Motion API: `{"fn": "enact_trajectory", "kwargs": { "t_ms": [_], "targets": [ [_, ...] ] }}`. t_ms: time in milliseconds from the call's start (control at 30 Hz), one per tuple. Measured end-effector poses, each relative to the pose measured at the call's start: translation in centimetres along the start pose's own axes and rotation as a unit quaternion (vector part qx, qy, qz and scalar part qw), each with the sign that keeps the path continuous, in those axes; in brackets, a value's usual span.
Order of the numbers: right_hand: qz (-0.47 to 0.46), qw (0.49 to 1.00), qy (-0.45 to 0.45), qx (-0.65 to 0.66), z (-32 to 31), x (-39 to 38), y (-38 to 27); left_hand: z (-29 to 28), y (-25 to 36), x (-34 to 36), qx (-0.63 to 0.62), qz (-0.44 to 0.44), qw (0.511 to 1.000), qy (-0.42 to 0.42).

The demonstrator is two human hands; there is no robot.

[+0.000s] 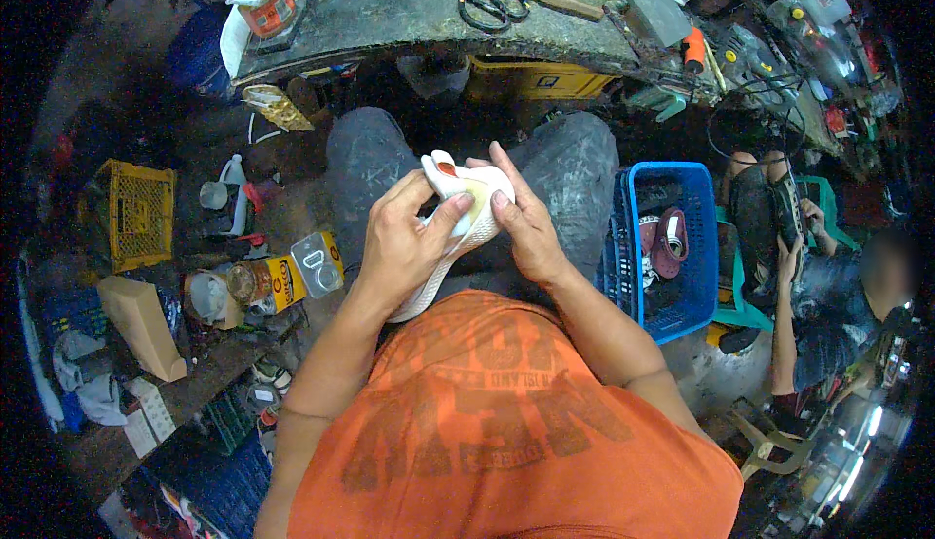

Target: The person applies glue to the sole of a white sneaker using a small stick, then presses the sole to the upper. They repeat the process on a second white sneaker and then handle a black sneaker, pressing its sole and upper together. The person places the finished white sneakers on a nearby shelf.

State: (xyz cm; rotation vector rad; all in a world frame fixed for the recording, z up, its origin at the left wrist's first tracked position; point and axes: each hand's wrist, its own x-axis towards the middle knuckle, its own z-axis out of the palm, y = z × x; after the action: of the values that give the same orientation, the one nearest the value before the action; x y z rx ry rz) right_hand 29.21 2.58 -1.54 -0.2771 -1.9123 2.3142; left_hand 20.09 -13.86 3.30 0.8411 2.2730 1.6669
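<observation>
A white shoe (484, 188) with a patterned sole edge is held over my lap, between my knees. A small orange-red patch shows at its top end, and a yellowish area lies on its side. My left hand (404, 237) grips it from the left, the thumb pressed on the shoe's side. On the other side, my right hand (531, 232) holds the end of the shoe, thumb on the near face and fingers behind. The shoe's lower end reaches down toward my orange shirt (487, 393), partly hidden by my left wrist.
Ahead stands a worn workbench (390, 18) with black-handled scissors (484, 8), a wooden-handled tool (570, 6) and an orange tin (268, 8). A blue basket (672, 330) holding maroon footwear (668, 245) stands right. Another person (828, 296) sits beyond it. Boxes and a yellow crate (141, 213) lie left.
</observation>
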Motion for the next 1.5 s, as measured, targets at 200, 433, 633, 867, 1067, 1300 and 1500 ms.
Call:
{"fn": "enact_trajectory", "kwargs": {
  "t_ms": [200,433,633,867,1067,1300,1500],
  "targets": [
    [0.000,1.000,-0.003,-0.011,-0.6,0.2,0.5,0.4,-0.4,0.5,0.025,0.023,0.999,0.007],
    [-0.005,0.999,-0.026,0.027,-1.2,0.4,1.1,0.9,-0.6,0.6,0.064,0.047,0.997,0.021],
    [0.005,0.997,-0.031,0.064,-1.5,0.4,1.5,0.7,-0.6,0.5,0.066,-0.009,0.998,-0.017],
    [0.004,0.997,-0.047,0.064,-1.7,0.9,1.4,0.6,-0.7,1.2,0.069,0.056,0.996,0.007],
    [0.011,0.994,-0.052,0.090,-2.1,1.0,2.2,0.8,-1.2,0.8,0.082,0.016,0.996,-0.008],
    [0.011,0.997,-0.051,0.061,-1.7,1.0,0.7,0.5,-0.7,0.8,0.065,0.020,0.998,-0.010],
    [-0.031,0.988,-0.032,-0.147,0.2,0.2,-3.3,-1.2,0.7,-1.6,0.087,0.120,0.989,0.022]
  ]
}}
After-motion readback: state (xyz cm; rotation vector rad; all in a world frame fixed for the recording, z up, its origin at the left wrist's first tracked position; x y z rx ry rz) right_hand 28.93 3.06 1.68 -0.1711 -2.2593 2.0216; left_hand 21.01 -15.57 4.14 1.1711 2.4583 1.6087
